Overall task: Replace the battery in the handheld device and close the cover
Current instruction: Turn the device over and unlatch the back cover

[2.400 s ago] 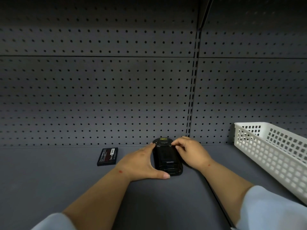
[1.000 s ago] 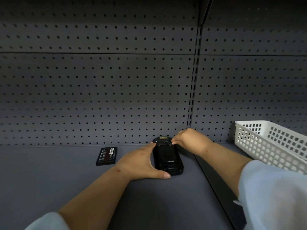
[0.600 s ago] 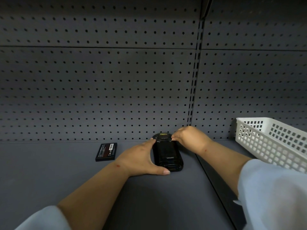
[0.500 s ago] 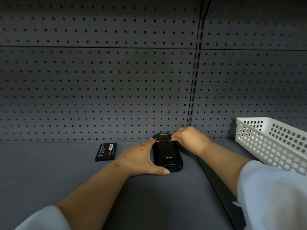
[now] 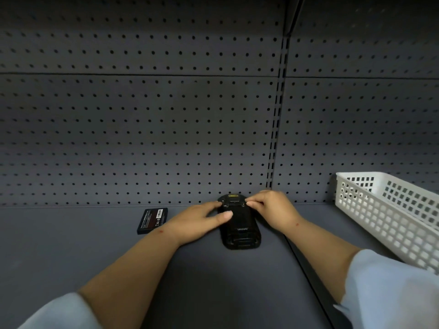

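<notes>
Both hands are resting on the handheld device, which is lying back-up and lengthwise on the shelf, its far end close to the pegboard wall. The left hand is lying flat from the device's left side, fingers loosely spread, with the thumb pressing on the back cover and a fingertip reaching the device's upper left corner. The right hand is curled at the device's upper right corner, its fingertips bunched and touching the top edge of the cover; whether they are pinching a latch or only pushing cannot be told. The cover is sitting on the device, with white lettering showing on its lower half.

Going by size from there: the pegboard wall is rising behind the device and filling the upper view. The shelf is carrying everything. A white plastic basket is standing well to the right of the device, tilted in the view. A loose battery, dark with a label, is lying flat to the left of the device, just beyond the left wrist and apart from it.
</notes>
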A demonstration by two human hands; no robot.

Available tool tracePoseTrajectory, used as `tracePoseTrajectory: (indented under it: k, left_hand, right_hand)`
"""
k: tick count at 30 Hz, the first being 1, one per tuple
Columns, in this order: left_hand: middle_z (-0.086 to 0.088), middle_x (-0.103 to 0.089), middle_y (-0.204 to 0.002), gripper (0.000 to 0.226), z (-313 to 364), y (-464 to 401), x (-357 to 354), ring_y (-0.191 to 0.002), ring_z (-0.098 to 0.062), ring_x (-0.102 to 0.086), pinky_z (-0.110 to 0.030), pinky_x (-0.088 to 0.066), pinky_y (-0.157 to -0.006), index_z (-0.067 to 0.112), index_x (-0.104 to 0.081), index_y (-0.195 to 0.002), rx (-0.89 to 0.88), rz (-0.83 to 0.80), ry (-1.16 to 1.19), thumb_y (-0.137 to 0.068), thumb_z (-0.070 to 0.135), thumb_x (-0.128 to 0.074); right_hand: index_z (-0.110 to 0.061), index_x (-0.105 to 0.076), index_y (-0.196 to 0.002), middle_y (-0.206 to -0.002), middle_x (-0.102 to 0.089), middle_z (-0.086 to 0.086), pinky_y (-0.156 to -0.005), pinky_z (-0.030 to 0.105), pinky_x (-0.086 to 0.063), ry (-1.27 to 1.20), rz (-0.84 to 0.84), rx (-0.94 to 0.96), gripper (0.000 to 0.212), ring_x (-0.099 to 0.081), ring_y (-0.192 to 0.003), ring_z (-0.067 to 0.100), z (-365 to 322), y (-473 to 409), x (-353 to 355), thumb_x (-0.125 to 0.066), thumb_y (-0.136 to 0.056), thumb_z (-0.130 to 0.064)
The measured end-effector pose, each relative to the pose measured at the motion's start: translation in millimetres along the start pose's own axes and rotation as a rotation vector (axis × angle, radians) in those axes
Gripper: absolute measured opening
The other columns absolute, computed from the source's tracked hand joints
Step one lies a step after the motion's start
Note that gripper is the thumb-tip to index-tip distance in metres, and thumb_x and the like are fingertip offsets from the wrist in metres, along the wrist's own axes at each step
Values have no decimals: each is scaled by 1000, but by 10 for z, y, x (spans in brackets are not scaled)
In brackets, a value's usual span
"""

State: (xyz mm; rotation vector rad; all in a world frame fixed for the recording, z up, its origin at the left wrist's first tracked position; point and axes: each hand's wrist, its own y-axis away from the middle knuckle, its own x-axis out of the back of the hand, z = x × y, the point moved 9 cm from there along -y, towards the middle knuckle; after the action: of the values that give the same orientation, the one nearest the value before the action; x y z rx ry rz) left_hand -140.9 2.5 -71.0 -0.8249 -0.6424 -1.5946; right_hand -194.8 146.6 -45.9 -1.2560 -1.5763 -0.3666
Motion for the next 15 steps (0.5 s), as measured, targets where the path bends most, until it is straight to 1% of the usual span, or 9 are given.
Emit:
tracePoseTrajectory:
  k: [2, 4, 6, 8, 15]
  left_hand:
    - [0, -51, -137, 49, 3, -77, 79, -124, -13, -46, -23, -33, -99, 24, -45, -132, -23, 47, -128, -89, 46, -47]
    - [-1, -56, -132, 41, 5, -159, 144, -119, -16, -50, -28, -38, -98, 24, -49, -129, -38, 80, -236, -91, 39, -46]
    - [-2, -58, -129, 38, -6, -242, 196, -117, -18, -52, -32, -41, -98, 25, -51, -128, -50, 104, -285, -92, 35, -47]
    - [-3, -60, -128, 36, -1, -314, 217, -116, -20, -53, -32, -41, -98, 25, -53, -126, -67, 109, -332, -92, 34, -47]
    - [-1, -61, -127, 36, 6, -475, 205, -116, -21, -53, -35, -43, -96, 26, -56, -123, -102, 80, -490, -91, 40, -45]
  right_hand:
    - [-14, -67, -111, -117, -68, 6, -88, 14, -35, -45, -2, -11, 25, -60, -108, 16, 17, 21, -19, -56, -89, -20]
    - [-14, -66, -112, -118, -67, 5, -89, 12, -34, -74, -6, -16, 25, -60, -110, 15, 21, 30, -36, -55, -89, -19]
    - [-15, -66, -112, -119, -67, 4, -91, 12, -34, -81, -5, -22, 26, -60, -110, 13, 39, 26, -44, -56, -89, -20]
    - [-15, -66, -112, -119, -67, 3, -92, 12, -34, -84, -4, -27, 26, -60, -110, 13, 52, 27, -49, -56, -89, -21]
    - [-15, -66, -112, -119, -67, 4, -94, 14, -36, -92, 1, -16, 26, -60, -111, 13, 59, 18, -50, -56, -89, -20]
